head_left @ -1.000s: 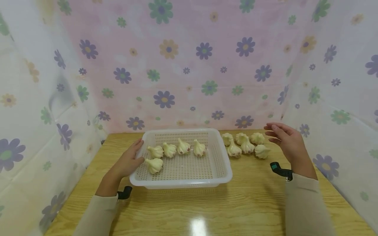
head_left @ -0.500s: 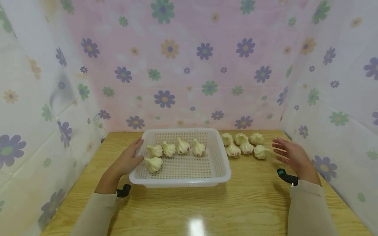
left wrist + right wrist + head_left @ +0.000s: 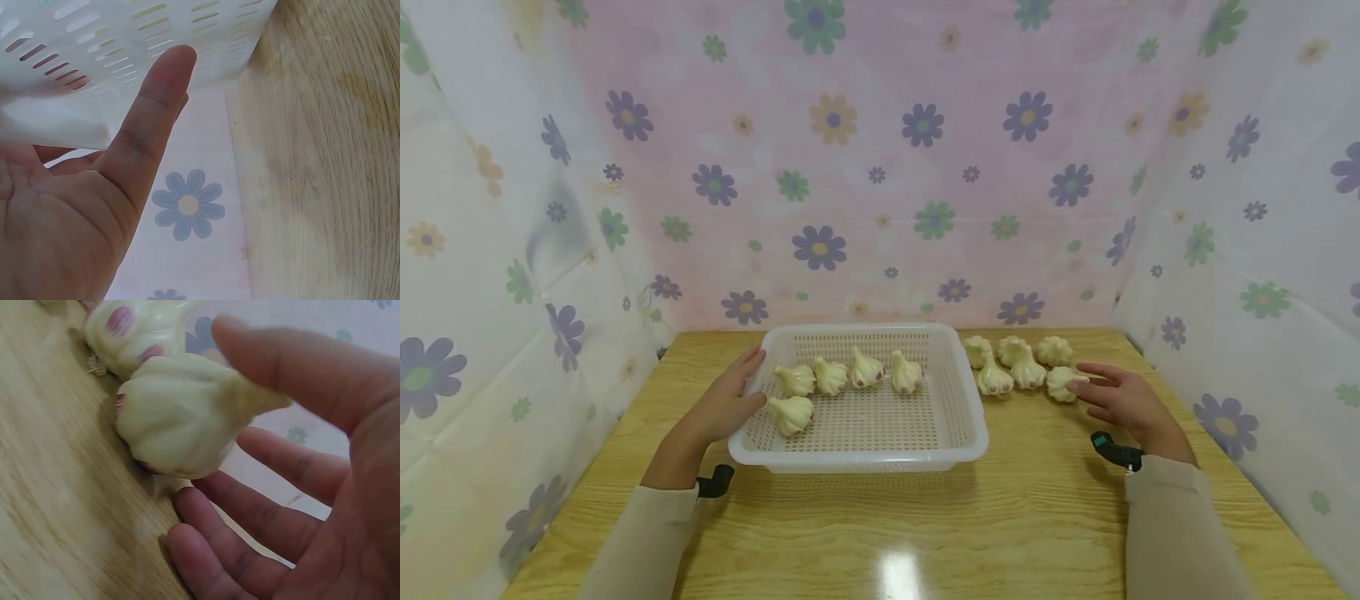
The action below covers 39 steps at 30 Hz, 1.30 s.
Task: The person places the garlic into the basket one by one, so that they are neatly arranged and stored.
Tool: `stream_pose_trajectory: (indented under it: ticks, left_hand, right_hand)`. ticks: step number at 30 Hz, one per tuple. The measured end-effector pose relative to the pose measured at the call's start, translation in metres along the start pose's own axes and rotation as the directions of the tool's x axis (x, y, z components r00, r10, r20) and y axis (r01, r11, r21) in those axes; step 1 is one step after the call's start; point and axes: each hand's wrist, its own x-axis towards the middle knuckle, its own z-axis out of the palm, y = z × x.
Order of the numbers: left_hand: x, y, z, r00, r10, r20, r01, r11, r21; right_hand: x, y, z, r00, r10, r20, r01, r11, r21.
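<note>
A white plastic basket [image 3: 857,463] with slotted sides holds several garlic bulbs [image 3: 867,368]. At its left end rests my left hand [image 3: 721,407]; in the left wrist view one straight finger [image 3: 153,103] lies against the outer wall, and the palm stands apart from it. My right hand [image 3: 1127,402] is at the nearest garlic bulb [image 3: 1062,384] of the group on the right. In the right wrist view that bulb [image 3: 178,415] lies between the thumb [image 3: 281,359] and the spread fingers, its stem end toward the palm. Whether the fingertips touch it I cannot tell.
Several more garlic bulbs [image 3: 1026,368] lie close together on the wooden table [image 3: 1000,533], right of the basket. Flower-patterned cloth [image 3: 880,167] hangs at the back and both sides. Each wrist carries a small black camera mount [image 3: 1114,450].
My right hand first came down and right, beside the garlic group, then moved left until its fingers reached around the nearest bulb. The left hand and the basket stay in place.
</note>
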Motion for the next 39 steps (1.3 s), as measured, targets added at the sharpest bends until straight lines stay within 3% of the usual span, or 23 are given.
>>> stream_pose_trajectory:
  ticks: [8,15,23,39]
  left_hand:
    - [-0.001,0.002,0.000,1.000,-0.007,0.001,0.007,1.000,0.003]
    - [-0.001,0.002,0.000,1.000,0.000,-0.001,0.000,1.000,0.000]
    - [-0.001,0.002,0.000,1.000,-0.005,0.001,0.005,1.000,0.004]
    - [-0.002,0.001,0.000,1.000,0.004,-0.003,-0.004,1.000,0.019]
  right_hand:
    - [0.007,-0.002,0.008,0.996,0.061,-0.071,-0.066,0.996,-0.063]
    - [0.008,-0.001,0.006,0.994,0.067,-0.090,-0.069,0.997,-0.020]
    - [0.006,-0.009,0.002,0.996,0.034,-0.086,-0.039,0.998,-0.051]
    - [-0.015,-0.063,0.005,0.991,-0.098,-0.086,0.086,0.987,-0.133]
